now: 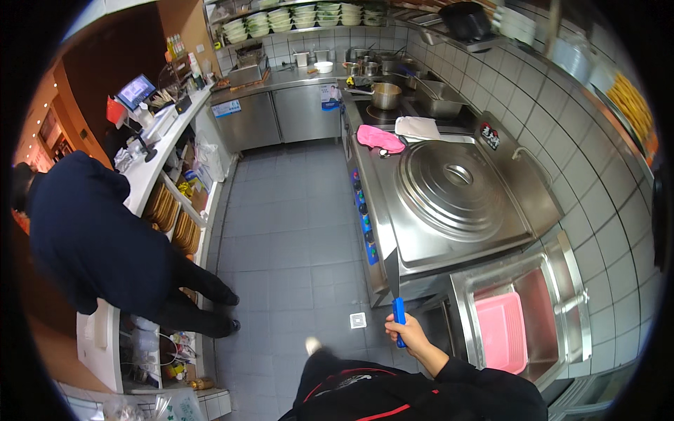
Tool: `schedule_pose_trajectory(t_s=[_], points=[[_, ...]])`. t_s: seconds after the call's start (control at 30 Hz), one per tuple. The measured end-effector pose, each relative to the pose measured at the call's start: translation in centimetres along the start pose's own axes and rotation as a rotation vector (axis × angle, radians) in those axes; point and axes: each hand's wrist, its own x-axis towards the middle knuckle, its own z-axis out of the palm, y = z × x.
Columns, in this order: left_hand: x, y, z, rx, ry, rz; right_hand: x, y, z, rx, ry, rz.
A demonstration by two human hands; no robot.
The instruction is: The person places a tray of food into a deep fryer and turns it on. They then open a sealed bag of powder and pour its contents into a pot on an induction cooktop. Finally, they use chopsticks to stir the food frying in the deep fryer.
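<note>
My right hand [413,337] is closed around the blue handle of a kitchen knife [393,273]. Its blade points away from me, past the front corner of the stainless steel cooking unit [421,252]. A large round ridged metal lid [447,210] with a central grip covers the near part of that unit. To the right of my hand is a steel sink [542,342] with a pink plastic basin [500,331] in it. My left hand is out of view.
A person in dark clothes [100,231] leans over the white counter [147,179] on the left. A pink cloth or mitt [380,138] lies beyond the lid, near a steel pot [386,97]. A floor drain [357,320] sits in the grey tiles. Stacked bowls [281,20] line the back shelf.
</note>
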Motion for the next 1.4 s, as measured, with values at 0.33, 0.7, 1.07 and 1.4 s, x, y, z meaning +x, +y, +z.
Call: schedule_pose_trajectory(t_s=[0.33,0.7,1.07,1.4], points=[[17.4,14.8,-9.4,-0.283,-0.163,0.243,18.1,-6.5,9.9,0.041,0.111,0.034],[30.4,29.9,-15.6,0.137,-0.282,-0.024,32.9,-16.8,12.3,0.094,0.323,-0.209],[41.9,46.4,-11.4,0.229,-0.137,-0.06,56.3,-28.2,1.9,-0.085,0.603,-0.413],[51.8,65.2,-7.0,0.303,-0.062,-0.003,75.6,-37.5,-7.2,-0.137,0.813,-0.481]])
